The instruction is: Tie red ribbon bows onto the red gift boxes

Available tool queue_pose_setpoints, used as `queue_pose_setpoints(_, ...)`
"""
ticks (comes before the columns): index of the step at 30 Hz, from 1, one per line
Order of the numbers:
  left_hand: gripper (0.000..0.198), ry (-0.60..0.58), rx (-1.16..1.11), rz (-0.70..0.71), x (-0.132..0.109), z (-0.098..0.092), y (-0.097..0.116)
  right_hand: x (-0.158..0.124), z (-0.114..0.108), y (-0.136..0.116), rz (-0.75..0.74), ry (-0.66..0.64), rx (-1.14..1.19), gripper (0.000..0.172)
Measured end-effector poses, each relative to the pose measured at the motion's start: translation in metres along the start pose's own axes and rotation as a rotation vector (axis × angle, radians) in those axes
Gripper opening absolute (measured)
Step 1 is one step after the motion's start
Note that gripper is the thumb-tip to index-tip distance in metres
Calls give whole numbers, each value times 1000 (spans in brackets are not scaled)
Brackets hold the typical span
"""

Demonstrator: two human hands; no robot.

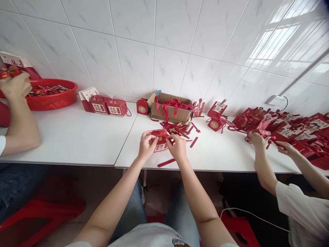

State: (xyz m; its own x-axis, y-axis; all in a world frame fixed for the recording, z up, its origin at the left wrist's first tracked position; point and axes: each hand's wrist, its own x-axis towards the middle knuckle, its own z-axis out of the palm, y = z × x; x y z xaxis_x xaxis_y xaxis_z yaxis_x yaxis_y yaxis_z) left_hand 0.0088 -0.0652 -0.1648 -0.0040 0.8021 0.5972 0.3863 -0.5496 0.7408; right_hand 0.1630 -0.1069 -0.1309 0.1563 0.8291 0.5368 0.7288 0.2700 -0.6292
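Observation:
A small red gift box (161,147) with a white panel and gold lettering stands on the white table in front of me. My left hand (148,144) grips its left upper edge between thumb and fingers. On the other side, my right hand (177,145) pinches the box's top right part; fingertips partly cover the lid. Just behind the box lies a pile of red and gold paper strips (177,129). One loose red strip (166,162) rests near the table's front edge, and another strip (194,142) is right of my right hand.
A cardboard box (171,117) of red ribbons stands by the wall. Finished-looking red boxes (117,107) sit left of it. A co-worker's hands (259,140) handle a box beside a heap of red boxes (288,130). At far left, another person's hand (16,85) is over a red basin (53,99).

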Motion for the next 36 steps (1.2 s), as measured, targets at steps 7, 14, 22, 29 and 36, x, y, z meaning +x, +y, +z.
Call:
queue_pose_setpoints(7, 20, -23, 13, 36, -14, 3, 19, -8, -4, 5, 13, -7, 196, 9)
queue_pose_setpoints(14, 16, -137, -23, 56, -21, -1, 33, -10, -10, 9, 66, 39, 288, 11)
queue_pose_setpoints(22, 17, -255, -180, -37, -9, -1, 46, -11, -10, 13, 96, -106, 483, 17)
queue_pose_setpoints(29, 27, -320, -274, -146, 13, -8, 59, -8, -10, 10, 133, -117, 670, 20)
queue_pose_setpoints(36, 38, -337, -221, -45, 46, -18, 61, 6, -18, 4, 260, -223, 851, 31)
